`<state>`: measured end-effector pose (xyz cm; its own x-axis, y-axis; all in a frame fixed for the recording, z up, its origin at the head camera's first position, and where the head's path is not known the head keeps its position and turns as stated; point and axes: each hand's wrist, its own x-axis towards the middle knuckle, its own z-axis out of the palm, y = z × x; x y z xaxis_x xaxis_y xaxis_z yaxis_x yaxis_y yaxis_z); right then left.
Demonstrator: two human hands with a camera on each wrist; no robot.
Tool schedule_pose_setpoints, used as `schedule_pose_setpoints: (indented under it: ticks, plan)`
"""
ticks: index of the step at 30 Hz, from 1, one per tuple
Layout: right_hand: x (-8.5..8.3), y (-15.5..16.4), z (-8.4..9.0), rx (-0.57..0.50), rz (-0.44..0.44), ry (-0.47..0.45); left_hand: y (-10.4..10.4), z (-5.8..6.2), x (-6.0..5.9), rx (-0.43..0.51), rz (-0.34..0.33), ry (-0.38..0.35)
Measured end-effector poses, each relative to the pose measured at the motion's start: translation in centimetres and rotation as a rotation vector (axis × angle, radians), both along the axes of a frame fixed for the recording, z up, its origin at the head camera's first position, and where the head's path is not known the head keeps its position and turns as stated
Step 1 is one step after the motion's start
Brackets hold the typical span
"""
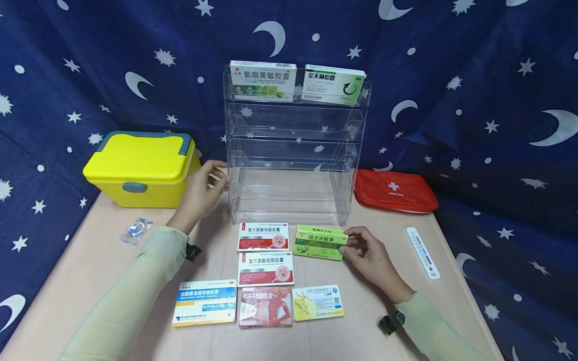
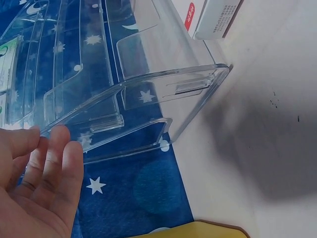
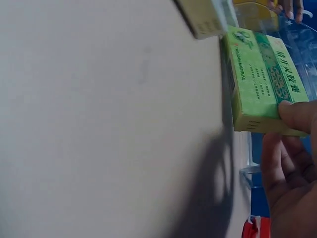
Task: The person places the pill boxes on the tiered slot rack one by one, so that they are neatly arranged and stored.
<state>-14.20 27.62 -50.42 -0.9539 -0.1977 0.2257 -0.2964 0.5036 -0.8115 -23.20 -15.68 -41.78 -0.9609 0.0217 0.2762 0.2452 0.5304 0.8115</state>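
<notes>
My right hand (image 1: 372, 255) pinches the right end of a green medicine box (image 1: 318, 242) between thumb and fingers. In the right wrist view the thumb lies on the printed face of that box (image 3: 262, 79), with fingers beneath. A clear tiered acrylic rack (image 1: 293, 193) stands behind it. At the rack's left side, my left hand (image 1: 203, 193) holds the edge with thumb and fingertips; the left wrist view shows the hand (image 2: 42, 183) at the clear side panel (image 2: 129, 94). On the rack's top tier sit a white-green box (image 1: 263, 82) and another white-green box (image 1: 333, 86).
Two red-white boxes (image 1: 265, 268) lie before the rack. Nearer are a blue-white box (image 1: 205, 302), a pink box (image 1: 265, 307) and a yellow box (image 1: 318, 303). A yellow case (image 1: 140, 173) and bagged item (image 1: 136, 229) stand left; a red first-aid pouch (image 1: 395, 193) and thermometer strip (image 1: 422, 252) lie right.
</notes>
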Motion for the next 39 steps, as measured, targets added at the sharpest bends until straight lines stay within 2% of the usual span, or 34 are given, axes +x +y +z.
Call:
schedule_pose_setpoints:
  ticks: [4,7,14,19,23,27,31,39]
  plan:
    - [-1.1,-0.1,1.7,-0.142,0.023,0.004,0.0,0.0,0.0,-0.004,-0.008,-0.003]
    - [-2.8,-1.1,4.7,-0.214,0.052,0.032,-0.1,0.0,-0.1,-0.003,-0.007,-0.004]
    - [-7.5,-5.5,13.5,-0.197,0.151,0.237,-0.2,0.0,-0.1,-0.019,-0.001,-0.009]
    - [-10.9,-9.0,18.3,-0.206,0.174,0.303,-0.3,0.1,-0.1,-0.026,0.004,-0.01]
    - [-14.0,-11.5,21.1,-0.189,0.151,0.357,-0.3,0.2,0.0,-0.023,-0.001,0.007]
    - [-17.3,-13.1,22.0,-0.164,0.112,0.372,-0.3,0.2,0.0,-0.021,-0.009,0.011]
    - [-19.7,-14.0,21.3,-0.132,0.113,0.381,-0.3,0.1,0.0,-0.024,-0.011,0.006]
    - [-20.5,-15.5,20.8,-0.034,0.176,0.396,-0.4,0.1,-0.1,-0.02,-0.009,-0.002]
